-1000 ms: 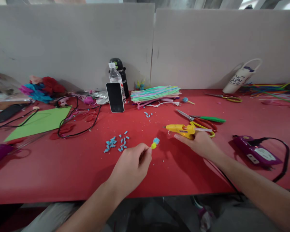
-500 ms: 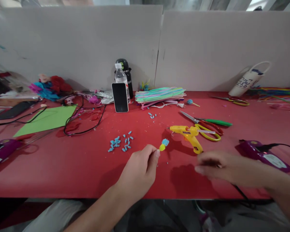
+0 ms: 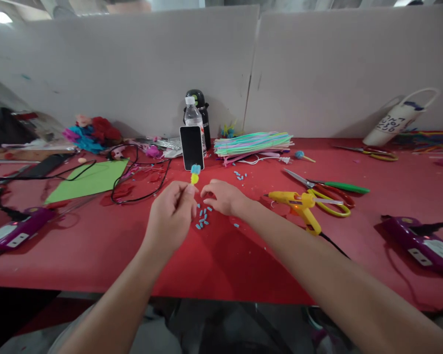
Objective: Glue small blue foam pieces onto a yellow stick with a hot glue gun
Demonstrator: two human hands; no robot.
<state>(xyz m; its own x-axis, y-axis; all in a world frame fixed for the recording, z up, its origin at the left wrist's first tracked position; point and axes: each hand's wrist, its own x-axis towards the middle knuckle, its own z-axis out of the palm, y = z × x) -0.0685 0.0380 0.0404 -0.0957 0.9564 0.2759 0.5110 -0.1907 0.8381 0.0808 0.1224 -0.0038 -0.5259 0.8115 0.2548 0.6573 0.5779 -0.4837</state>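
My left hand [image 3: 173, 209] is closed, pinching a small fuzzy flower [image 3: 195, 173] with a pale blue top and a yellow base, held upright in front of the phone. Just right of it my right hand [image 3: 221, 195] hovers with curled fingers, thumb and forefinger apart and nothing visible between them. Small blue cut pieces [image 3: 202, 221] lie scattered on the red table below both hands, some of them hidden behind the hands. A yellow glue gun [image 3: 297, 202] with a glue stick in its back end rests to the right of my right forearm.
Scissors [image 3: 328, 197] and a green-handled tool [image 3: 347, 187] lie beyond the glue gun. A phone [image 3: 192, 147] leans on bottles, beside a bundle of pastel pipe cleaners [image 3: 253, 145]. Purple power strips [image 3: 421, 241] sit at both sides. Green paper [image 3: 88, 182] and black cables lie left.
My right hand has left the glue gun's side and crossed left to my left hand. My left hand has moved left and away from me with the flower, which now stands more upright.
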